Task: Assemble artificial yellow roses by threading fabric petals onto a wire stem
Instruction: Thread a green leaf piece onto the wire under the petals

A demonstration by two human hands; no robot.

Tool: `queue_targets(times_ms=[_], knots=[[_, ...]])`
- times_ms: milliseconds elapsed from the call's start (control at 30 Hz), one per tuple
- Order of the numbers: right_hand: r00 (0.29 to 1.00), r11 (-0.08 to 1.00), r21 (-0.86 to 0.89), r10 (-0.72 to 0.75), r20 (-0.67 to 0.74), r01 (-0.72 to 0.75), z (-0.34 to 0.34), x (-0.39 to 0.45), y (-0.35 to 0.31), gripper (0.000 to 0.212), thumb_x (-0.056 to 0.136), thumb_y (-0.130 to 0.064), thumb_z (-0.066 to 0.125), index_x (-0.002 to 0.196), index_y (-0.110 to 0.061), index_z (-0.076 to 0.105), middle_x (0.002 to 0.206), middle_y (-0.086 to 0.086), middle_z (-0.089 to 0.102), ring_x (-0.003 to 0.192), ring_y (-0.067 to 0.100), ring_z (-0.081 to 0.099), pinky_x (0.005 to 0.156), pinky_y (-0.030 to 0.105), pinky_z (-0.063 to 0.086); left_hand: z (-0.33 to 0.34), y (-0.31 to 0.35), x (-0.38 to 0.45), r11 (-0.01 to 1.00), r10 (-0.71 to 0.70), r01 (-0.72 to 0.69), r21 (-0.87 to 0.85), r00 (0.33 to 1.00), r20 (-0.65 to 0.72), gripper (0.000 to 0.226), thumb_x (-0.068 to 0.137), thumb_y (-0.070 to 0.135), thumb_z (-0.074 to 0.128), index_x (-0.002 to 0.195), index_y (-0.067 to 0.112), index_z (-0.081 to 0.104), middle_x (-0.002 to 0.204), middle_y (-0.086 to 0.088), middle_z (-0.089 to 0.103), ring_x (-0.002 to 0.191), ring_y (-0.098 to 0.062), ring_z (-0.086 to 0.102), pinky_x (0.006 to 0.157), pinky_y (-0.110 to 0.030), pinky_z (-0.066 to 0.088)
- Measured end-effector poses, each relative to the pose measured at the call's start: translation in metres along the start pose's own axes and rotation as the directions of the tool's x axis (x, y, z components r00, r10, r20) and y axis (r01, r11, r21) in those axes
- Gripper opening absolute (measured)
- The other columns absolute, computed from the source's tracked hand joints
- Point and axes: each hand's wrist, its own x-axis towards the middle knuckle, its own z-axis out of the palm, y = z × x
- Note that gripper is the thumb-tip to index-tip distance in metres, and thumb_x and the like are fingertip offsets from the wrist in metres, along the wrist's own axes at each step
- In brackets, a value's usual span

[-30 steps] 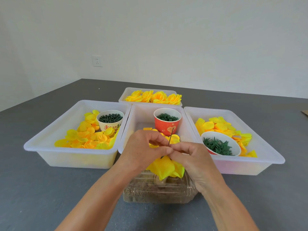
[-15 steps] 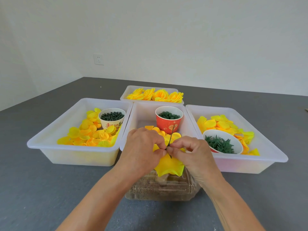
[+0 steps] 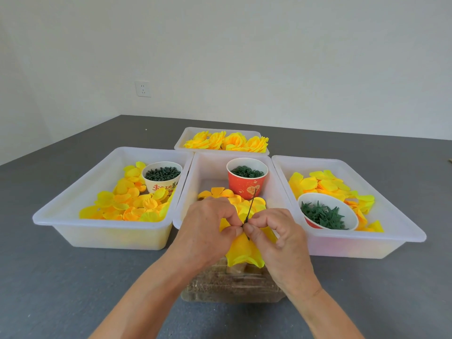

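Note:
A thin dark green wire stem (image 3: 251, 206) stands tilted up between my two hands, over the front of the middle bin. A yellow fabric petal piece (image 3: 243, 252) hangs on the stem below my fingers. My left hand (image 3: 208, 231) pinches the petal at the stem from the left. From the right, my right hand (image 3: 274, 231) pinches the stem and petal with thumb and forefinger. Loose yellow petals (image 3: 220, 193) lie in the middle bin (image 3: 195, 177) behind my hands. The lower end of the stem is hidden by the petal.
A left bin (image 3: 97, 223) holds petals and a cream cup of green parts (image 3: 162, 177). A red cup of green rings (image 3: 247, 178) stands in the middle bin. The right bin (image 3: 354, 243) holds petals and a bowl of green calyxes (image 3: 326, 215). Finished roses (image 3: 227, 141) fill the back bin. A clear box (image 3: 232, 287) sits under my hands.
Both hands stayed pinched together at the stem. The yellow petal piece has slid and now hangs lower, spread flatter below my fingers. The view tilted slightly upward.

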Motion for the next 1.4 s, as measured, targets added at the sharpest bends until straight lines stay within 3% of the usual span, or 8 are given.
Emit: queue_targets(times_ms=[233,433,600,733,933,1167,1267,1400], knots=[[1.0,1.0,-0.019,0.005,-0.005,-0.005,0.001,-0.001,0.0,0.019,0.073,-0.005,0.076,0.066,-0.018,0.065,0.074,-0.01,0.063,0.086,0.014,0.056,0.076,0.019,0.043,0.001,-0.001,-0.001,1.0,-0.005,0.004,0.02,1.0,0.006,0.007,0.075,0.006,0.073,0.07,0.008,0.069,0.078,0.001,0.064,0.082,-0.022,0.058,0.078,-0.036,0.043],[0.961,0.97,0.073,0.219,0.167,-0.234,-0.009,0.013,-0.008,0.027,0.074,-0.013,0.077,0.063,-0.037,0.068,0.076,-0.009,0.07,0.08,0.002,0.06,0.074,0.018,0.044,-0.005,-0.001,-0.003,0.998,-0.059,0.059,0.025,0.998,0.008,0.005,0.081,0.017,0.07,0.082,0.016,0.075,0.091,0.006,0.07,0.093,-0.015,0.061,0.089,-0.035,0.044],[0.951,0.966,0.092,0.217,0.221,-0.242,-0.012,0.018,-0.011,0.019,0.071,-0.014,0.078,0.061,-0.027,0.068,0.073,-0.007,0.068,0.07,0.001,0.057,0.066,0.015,0.039,-0.002,-0.013,-0.02,0.984,-0.171,0.15,-0.091,0.939,-0.298,0.01,0.087,0.014,0.063,0.086,0.017,0.073,0.088,0.009,0.066,0.081,-0.002,0.057,0.064,-0.007,0.038],[0.968,0.985,0.0,0.17,0.183,-0.173,-0.008,0.016,-0.009,0.021,0.074,-0.013,0.076,0.06,-0.024,0.065,0.075,-0.007,0.066,0.082,0.01,0.056,0.073,0.02,0.038,0.001,-0.025,-0.027,0.963,-0.264,0.256,-0.079,0.852,-0.452,0.013,0.088,0.006,0.059,0.088,0.015,0.069,0.087,0.002,0.066,0.078,-0.013,0.056,0.063,-0.023,0.038],[0.969,0.982,0.005,0.183,0.163,-0.187,-0.008,0.013,-0.01,0.024,0.075,-0.018,0.076,0.06,-0.033,0.066,0.075,-0.007,0.067,0.082,0.011,0.058,0.073,0.025,0.04,0.015,-0.029,-0.033,0.923,-0.379,0.376,-0.079,0.86,-0.343,0.019,0.086,0.0,0.056,0.092,0.014,0.068,0.09,0.0,0.069,0.085,-0.016,0.06,0.069,-0.021,0.036],[0.952,0.946,0.159,0.255,0.171,-0.282,-0.008,0.017,-0.012,0.02,0.073,-0.015,0.077,0.06,-0.029,0.071,0.066,-0.014,0.066,0.062,-0.005,0.054,0.064,0.019,0.038,0.014,-0.025,-0.035,0.937,-0.348,0.332,-0.109,0.918,-0.19,0.016,0.075,0.006,0.071,0.087,0.015,0.075,0.068,0.01,0.064,0.061,0.0,0.055,0.056,-0.003,0.038],[0.945,0.93,0.189,0.288,0.154,-0.314,-0.01,0.02,-0.015,0.026,0.074,-0.015,0.077,0.059,-0.035,0.072,0.065,-0.015,0.068,0.06,-0.007,0.056,0.064,0.019,0.041,0.011,-0.024,-0.036,0.914,-0.388,0.36,-0.189,0.912,-0.137,0.012,0.066,0.02,0.08,0.076,0.023,0.074,0.068,0.002,0.07,0.069,-0.015,0.065,0.062,-0.022,0.048],[0.942,0.926,0.184,0.309,0.132,-0.33,-0.011,0.023,-0.018,0.028,0.073,-0.016,0.078,0.06,-0.04,0.071,0.069,-0.016,0.07,0.068,0.003,0.063,0.072,0.027,0.05,0.015,-0.022,-0.035,0.897,-0.391,0.366,-0.247,0.918,-0.06,0.024,0.056,0.033,0.076,0.068,0.013,0.072,0.07,-0.012,0.068,0.065,-0.023,0.059,0.071,-0.044,0.05]])
